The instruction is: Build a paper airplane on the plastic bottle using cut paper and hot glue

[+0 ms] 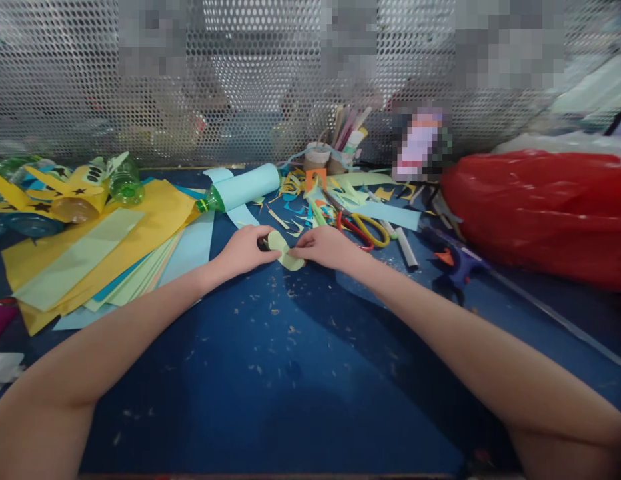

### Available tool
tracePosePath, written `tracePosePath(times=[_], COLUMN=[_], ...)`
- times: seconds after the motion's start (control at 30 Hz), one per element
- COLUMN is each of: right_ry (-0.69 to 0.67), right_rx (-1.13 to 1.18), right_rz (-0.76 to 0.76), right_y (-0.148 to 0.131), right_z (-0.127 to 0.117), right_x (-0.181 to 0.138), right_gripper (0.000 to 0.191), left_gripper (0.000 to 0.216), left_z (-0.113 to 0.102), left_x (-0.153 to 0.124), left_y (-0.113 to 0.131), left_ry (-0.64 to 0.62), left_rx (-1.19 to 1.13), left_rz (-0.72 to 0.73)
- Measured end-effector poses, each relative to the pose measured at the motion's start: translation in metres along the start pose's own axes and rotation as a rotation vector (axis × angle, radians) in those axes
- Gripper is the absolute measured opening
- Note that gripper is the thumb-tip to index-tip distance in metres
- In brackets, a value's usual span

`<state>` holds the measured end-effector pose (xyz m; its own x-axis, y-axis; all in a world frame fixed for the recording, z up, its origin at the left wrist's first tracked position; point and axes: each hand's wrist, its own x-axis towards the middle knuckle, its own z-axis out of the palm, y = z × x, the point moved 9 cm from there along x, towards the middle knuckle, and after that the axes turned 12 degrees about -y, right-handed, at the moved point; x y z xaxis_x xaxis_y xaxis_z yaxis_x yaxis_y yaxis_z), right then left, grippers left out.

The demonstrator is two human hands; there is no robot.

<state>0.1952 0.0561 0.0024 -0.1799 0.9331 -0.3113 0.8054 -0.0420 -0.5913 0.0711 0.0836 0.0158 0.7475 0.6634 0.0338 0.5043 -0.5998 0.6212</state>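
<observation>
Both my hands meet over a small pale green paper cutout point(285, 255) lying on the blue table point(270, 373). My left hand point(245, 249) is closed, fingers curled on the cutout's left edge with a small dark thing under them that I cannot name. My right hand point(324, 247) pinches the cutout's right edge with its fingertips. Just beyond my right hand lie red and yellow scissors point(365, 230).
A stack of yellow, green and blue paper sheets point(105, 257) lies at left. A green bottle wrapped in light blue paper point(243, 189) lies behind. Paper scraps point(310, 200), a blue glue gun point(455, 261), a red plastic bag point(540, 207) and a perforated metal screen point(240, 80) surround the area.
</observation>
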Motion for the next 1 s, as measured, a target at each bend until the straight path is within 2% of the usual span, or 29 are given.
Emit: tracePosePath(times=[0.1, 0.2, 0.33, 0.47, 0.6, 0.73, 0.83, 0.9, 1.0], right_ry=[0.093, 0.194, 0.218, 0.242, 0.259, 0.219, 0.191, 0.185, 0.182], right_rx=[0.006, -0.069, -0.262, -0.412, -0.392, -0.358, -0.281, -0.179, -0.062], right_rz=[-0.097, -0.288, -0.449, -0.477, -0.488, -0.498, -0.480, -0.417, -0.350], right_y=[-0.004, -0.016, -0.027, -0.029, -0.028, -0.027, -0.025, -0.019, -0.011], right_z=[-0.005, -0.009, -0.003, 0.003, 0.001, 0.002, 0.000, -0.004, -0.008], right_x=[-0.007, -0.016, -0.023, -0.024, -0.025, -0.022, -0.019, -0.015, -0.010], right_gripper=[0.018, 0.015, 0.021, 0.027, 0.026, 0.026, 0.022, 0.017, 0.020], left_gripper=[0.012, 0.013, 0.012, 0.018, 0.016, 0.024, 0.027, 0.026, 0.026], left_z=[0.000, -0.001, -0.001, 0.000, 0.001, 0.003, 0.004, 0.004, 0.003], left_x=[-0.001, -0.001, -0.002, -0.002, -0.002, -0.003, -0.004, -0.005, -0.005], left_y=[0.001, 0.003, 0.002, 0.003, 0.005, 0.007, 0.009, 0.010, 0.012], left_ry=[0.001, 0.008, 0.024, 0.026, 0.018, 0.005, 0.001, 0.001, -0.005], left_rx=[0.025, 0.050, 0.059, 0.052, 0.103, 0.117, 0.125, 0.136, 0.137], left_rz=[-0.010, -0.006, -0.002, 0.022, 0.024, 0.044, 0.062, 0.063, 0.071])
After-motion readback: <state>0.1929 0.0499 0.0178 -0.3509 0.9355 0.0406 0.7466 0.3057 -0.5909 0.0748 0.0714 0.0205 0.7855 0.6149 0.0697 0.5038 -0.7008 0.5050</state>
